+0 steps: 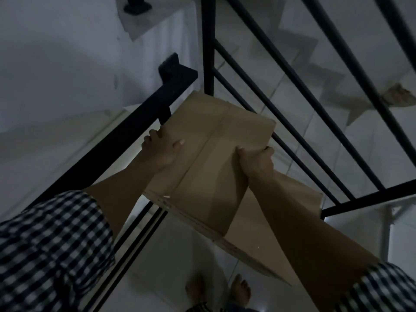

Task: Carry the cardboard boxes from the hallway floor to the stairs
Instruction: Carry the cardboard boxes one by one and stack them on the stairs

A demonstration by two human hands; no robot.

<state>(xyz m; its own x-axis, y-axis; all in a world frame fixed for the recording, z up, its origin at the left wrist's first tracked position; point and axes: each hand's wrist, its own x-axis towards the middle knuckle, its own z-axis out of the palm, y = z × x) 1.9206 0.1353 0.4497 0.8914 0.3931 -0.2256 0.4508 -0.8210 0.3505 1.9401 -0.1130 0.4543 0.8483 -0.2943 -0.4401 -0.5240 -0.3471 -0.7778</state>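
I hold a stack of flattened brown cardboard boxes (211, 167) in front of me, tilted, with a taped seam running down the top sheet. My left hand (161, 147) grips the left edge, thumb on top. My right hand (256, 162) clamps the right edge near the far corner. A lower sheet sticks out under my right forearm. The stairs (326, 70) descend to the upper right beyond the railing. The far corner of the cardboard is close to the black post.
A black metal railing (126, 140) runs diagonally on my left, and a black post (208, 46) with slanted bars (315, 136) stands right ahead. My bare feet (240, 291) stand on pale glossy tiles. A white wall lies to the left. The light is dim.
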